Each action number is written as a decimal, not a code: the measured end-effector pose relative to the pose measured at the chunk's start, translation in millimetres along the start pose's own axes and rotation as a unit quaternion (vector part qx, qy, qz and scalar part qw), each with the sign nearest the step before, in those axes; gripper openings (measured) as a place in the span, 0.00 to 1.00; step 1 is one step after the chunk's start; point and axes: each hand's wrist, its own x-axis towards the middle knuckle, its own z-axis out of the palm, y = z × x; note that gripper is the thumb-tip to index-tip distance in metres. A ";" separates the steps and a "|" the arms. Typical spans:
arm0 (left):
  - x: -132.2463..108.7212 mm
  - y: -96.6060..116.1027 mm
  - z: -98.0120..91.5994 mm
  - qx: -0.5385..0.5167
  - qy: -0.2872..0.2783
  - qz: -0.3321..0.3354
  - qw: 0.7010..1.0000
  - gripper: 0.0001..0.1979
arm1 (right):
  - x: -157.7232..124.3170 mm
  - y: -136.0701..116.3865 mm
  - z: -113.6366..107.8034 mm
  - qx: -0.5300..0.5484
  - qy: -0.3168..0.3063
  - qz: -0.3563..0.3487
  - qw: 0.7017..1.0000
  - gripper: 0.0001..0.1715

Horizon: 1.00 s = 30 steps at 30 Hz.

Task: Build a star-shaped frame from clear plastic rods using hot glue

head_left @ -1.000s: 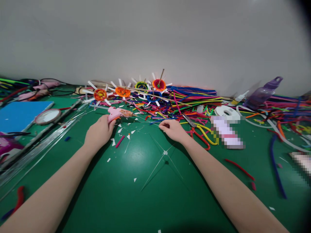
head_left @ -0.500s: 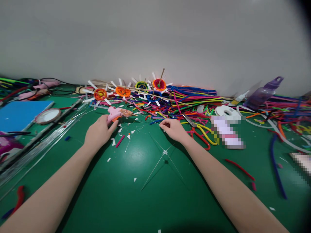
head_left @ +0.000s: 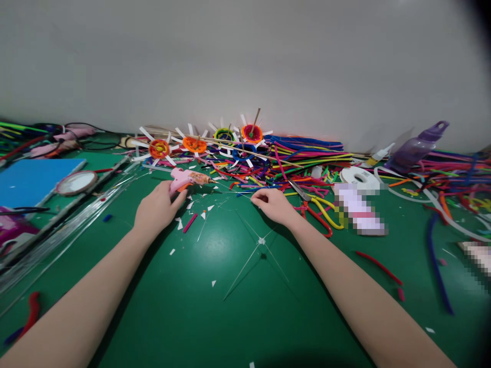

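My left hand (head_left: 156, 205) is wrapped round the handle of a pink glue gun (head_left: 192, 178), whose nozzle points to the right. My right hand (head_left: 273, 204) pinches the end of a thin clear strand (head_left: 233, 192) that runs left toward the nozzle. Whether the strand meets the nozzle I cannot tell. Below and between my hands, several thin clear rods crossed in a star (head_left: 261, 240) stand out against the green table (head_left: 169, 312), with a whitish blob at their centre. White paper scraps (head_left: 179, 223) and a short magenta piece (head_left: 190, 223) lie near my left hand.
Round woven pieces with white strips (head_left: 158, 148) and a heap of coloured pipe cleaners (head_left: 307, 145) line the wall. At right are scissors (head_left: 324, 212), a white ribbon spool (head_left: 359, 180) and a purple bottle (head_left: 414, 148). Clear strips (head_left: 80, 222) and a tape roll (head_left: 76, 182) lie left.
Almost nothing differs. Both hands hold the same places and grips, with only a very slight shift of the view.
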 end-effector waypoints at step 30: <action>1.9 -3.4 3.3 -0.005 0.013 0.012 1.000 0.23 | 1.3 1.1 -0.8 -0.001 0.007 -0.001 1.000 0.09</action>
